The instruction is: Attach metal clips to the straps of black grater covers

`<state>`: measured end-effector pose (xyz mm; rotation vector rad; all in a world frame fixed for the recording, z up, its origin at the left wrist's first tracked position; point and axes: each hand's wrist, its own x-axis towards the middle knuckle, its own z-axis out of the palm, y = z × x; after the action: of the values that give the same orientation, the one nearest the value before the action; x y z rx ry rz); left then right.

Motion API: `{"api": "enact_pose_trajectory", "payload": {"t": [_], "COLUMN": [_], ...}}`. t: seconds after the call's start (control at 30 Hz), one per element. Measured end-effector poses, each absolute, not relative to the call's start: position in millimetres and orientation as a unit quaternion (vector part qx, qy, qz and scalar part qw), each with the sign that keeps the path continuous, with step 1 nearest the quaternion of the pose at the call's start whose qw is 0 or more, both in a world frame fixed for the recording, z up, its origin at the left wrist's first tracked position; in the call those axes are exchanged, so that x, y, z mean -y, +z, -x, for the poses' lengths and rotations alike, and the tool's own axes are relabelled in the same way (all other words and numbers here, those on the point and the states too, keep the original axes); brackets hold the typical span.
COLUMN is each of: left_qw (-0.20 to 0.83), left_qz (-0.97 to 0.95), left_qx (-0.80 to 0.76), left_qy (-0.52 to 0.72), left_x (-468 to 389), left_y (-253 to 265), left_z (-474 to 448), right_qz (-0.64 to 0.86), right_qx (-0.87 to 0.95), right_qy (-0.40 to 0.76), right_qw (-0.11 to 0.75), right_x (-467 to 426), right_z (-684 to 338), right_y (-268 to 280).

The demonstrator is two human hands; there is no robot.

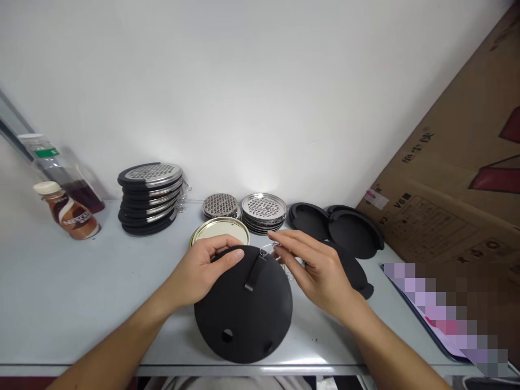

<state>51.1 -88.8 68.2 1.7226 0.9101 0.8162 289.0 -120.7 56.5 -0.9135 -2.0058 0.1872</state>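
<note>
My left hand (207, 268) is closed on the upper left edge of a round black disc (244, 314), its thumb lying across the face. The disc is tilted up toward me at the table's front, with a hole low on the left. A short black strap (255, 272) with a small metal hook (262, 252) runs to its upper edge. At that edge my right hand (317, 265) is pinched around a bit of thin metal wire, partly hidden by the fingers. More wire hooks (287, 272) lie behind the disc. Just beyond my left hand is a gold-rimmed round lid (225, 227).
At the back left stands a stack of black-edged metal grater discs (152, 203). Bare grater discs (264, 208) are piled at the back middle, beside black round holders (351, 233). Two bottles, one a coffee bottle (71, 211), stand far left. A cardboard box (447, 179) borders the right.
</note>
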Motion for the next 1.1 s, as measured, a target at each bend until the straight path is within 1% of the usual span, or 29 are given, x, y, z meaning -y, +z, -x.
{"api": "enact_pose_trajectory", "payload": {"t": [0.17,0.27,0.43,0.53,0.6,0.7,0.83,1.0,1.1], "left_qw": [0.474,0.466,0.462,0.459,0.46,0.465,0.468,0.484,0.499], "left_qz": [-0.735,-0.746,-0.749,-0.746,-0.747,-0.747,-0.741,-0.726,-0.717], "left_qx": [-0.378,-0.372,-0.372,-0.382,-0.385,-0.385,-0.39,-0.394,-0.389], "left_qy": [0.303,0.296,0.296,0.293,0.287,0.276,0.283,0.29,0.292], "left_x": [88,88,89,89,89,89,88,86,86], "left_y": [68,67,68,69,69,69,69,70,70], "left_z": [-53,-52,-52,-52,-53,-53,-53,-50,-48], "right_qz": [0.343,0.361,0.402,0.432,0.441,0.435,0.414,0.377,0.387], "right_qx": [0.854,0.85,0.812,0.798,0.799,0.817,0.851,0.841,0.831], "right_qy": [0.091,0.108,0.195,0.229,0.233,0.202,0.091,-0.003,-0.045], "right_qw": [0.379,0.369,0.376,0.351,0.337,0.32,0.31,0.389,0.397], "right_x": [124,127,128,126,125,124,123,124,128], "right_z": [-295,-294,-287,-286,-288,-291,-292,-287,-284], "right_y": [58,58,60,62,62,61,55,51,50]}}
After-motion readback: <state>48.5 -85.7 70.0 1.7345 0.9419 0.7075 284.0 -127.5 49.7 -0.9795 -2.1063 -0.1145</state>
